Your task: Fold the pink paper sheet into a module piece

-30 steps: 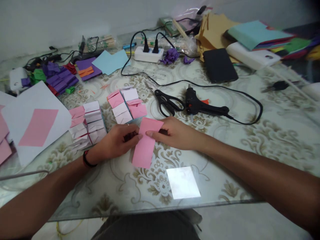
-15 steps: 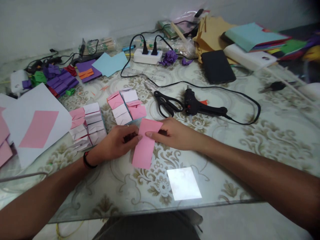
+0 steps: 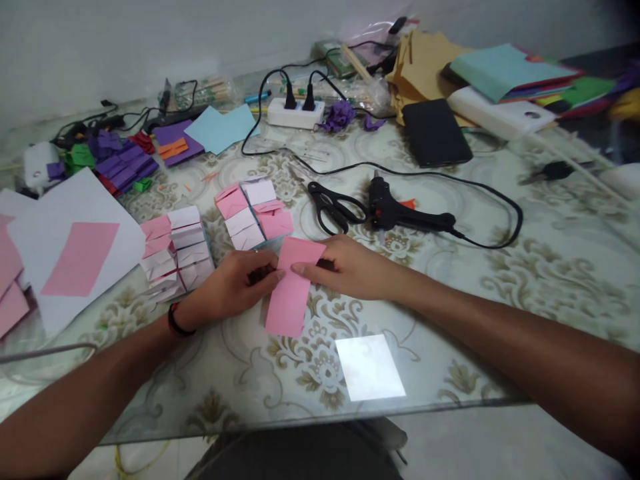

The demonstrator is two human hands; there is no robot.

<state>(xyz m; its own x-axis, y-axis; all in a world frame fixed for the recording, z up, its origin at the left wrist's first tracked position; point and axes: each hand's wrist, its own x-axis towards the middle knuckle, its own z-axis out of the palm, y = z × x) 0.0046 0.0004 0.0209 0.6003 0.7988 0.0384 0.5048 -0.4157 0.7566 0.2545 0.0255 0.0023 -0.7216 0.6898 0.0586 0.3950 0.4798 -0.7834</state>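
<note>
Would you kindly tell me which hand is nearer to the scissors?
The right. The right hand is just on the near side of the scissors, holding the pink paper; the left hand is farther off, to their left and nearer the wearer.

Craft workspace: glue gun [image 3: 393,212], scissors [image 3: 335,207]

Pink paper strip [image 3: 287,307], seen from here. Folded-paper block [image 3: 193,241]: pink/white. Scissors [image 3: 324,195] handles and glue gun [image 3: 393,212]: black. Power strip [image 3: 295,115]: white. Table [image 3: 530,267]: pale, brownish floral scrollwork. Crumpled paper [image 3: 339,117]: purple.
</note>
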